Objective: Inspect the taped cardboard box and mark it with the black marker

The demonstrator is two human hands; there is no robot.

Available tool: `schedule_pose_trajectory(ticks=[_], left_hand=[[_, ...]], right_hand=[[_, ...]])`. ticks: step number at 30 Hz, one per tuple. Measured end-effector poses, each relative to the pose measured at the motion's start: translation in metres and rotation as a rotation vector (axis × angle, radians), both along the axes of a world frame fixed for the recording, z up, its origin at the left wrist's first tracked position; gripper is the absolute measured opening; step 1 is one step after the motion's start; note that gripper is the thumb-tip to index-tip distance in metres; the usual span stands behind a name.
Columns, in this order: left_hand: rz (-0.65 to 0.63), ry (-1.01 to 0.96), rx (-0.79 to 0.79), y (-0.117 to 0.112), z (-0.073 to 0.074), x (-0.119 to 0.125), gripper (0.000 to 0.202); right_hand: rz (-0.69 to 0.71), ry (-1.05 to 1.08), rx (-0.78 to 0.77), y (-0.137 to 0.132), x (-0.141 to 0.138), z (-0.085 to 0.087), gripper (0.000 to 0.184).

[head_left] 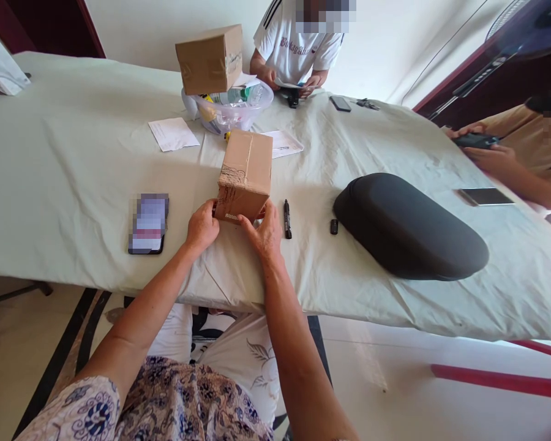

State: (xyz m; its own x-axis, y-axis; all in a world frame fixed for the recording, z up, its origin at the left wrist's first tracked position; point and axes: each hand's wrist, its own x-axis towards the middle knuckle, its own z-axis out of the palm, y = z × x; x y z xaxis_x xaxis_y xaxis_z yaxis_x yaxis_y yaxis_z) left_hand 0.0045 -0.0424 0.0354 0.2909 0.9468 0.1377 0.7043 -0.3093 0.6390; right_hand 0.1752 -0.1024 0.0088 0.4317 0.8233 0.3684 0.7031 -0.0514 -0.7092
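Observation:
A small brown cardboard box (247, 165), taped along its top and scribbled with dark marks, is between my two hands. My left hand (204, 226) grips its lower left corner, fingers curled behind the edge. On the opposite side my right hand (264, 229) holds the lower right corner, thumb against the front face and fingers hidden around the side. Just right of the box lies a black marker (287, 219) without its cap. The black cap (333, 226) stands farther right, beside a dark grey rounded case (411, 226).
A phone (147, 223) lies at left. Behind the box are papers (173, 133) and a plastic basket (257, 107) of bottles with another cardboard box (211, 61) on top. Two people sit around the cloth-covered table (73, 165), one holding a dark device (476, 141).

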Motion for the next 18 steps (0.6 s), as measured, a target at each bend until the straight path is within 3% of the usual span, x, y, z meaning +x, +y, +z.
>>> schedule_pose_trajectory(ticks=[4,8,14,18], left_hand=[[-0.043,-0.018,-0.022,0.001,0.003,-0.005,0.058],[-0.01,-0.118,-0.003,0.0,0.001,-0.021,0.065],[0.363,-0.12,0.185,-0.006,0.012,-0.096,0.05],[0.647,0.106,0.194,-0.009,0.021,-0.145,0.039]], right_hand=[[-0.036,0.051,0.016,0.001,0.002,-0.004,0.087],[-0.087,0.086,0.159,0.002,0.005,-0.008,0.094],[-0.166,0.167,0.38,0.001,0.004,-0.004,0.077],[-0.176,0.231,0.391,0.0,0.001,-0.001,0.065]])
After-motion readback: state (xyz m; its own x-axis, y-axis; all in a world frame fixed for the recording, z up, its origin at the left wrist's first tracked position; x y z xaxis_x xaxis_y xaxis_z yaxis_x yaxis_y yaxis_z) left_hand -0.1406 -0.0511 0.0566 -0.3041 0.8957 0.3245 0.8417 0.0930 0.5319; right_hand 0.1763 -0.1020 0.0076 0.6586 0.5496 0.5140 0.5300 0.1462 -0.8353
